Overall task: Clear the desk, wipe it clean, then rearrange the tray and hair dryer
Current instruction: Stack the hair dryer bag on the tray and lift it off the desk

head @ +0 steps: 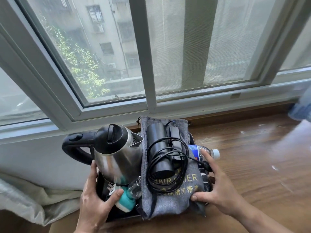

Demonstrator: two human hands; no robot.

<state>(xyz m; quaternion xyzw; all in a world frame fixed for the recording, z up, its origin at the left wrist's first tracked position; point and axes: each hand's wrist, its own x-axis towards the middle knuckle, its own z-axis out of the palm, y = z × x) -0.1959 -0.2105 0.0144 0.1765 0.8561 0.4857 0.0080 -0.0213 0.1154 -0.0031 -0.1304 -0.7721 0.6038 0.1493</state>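
Observation:
A black tray [101, 185] sits at the near left of the wooden desk [244, 148], below the window. On it a steel kettle [116, 155] with a black handle leans to the right. Beside the kettle lies a black hair dryer [159, 148] with its coiled cord on a grey bag [170, 202] printed "HAIR DRYER". My left hand [96, 197] grips the tray's left side, thumb by a teal item. My right hand [217, 187] grips the tray's right side over the bag's corner.
A plastic water bottle [207, 152] lies at the tray's right, and another clear bottle [134, 187] lies in front of the kettle. White specks dot the desk on the right. A pale cloth [33, 195] hangs at the left. A blurred blue shape [301, 108] is at the far right.

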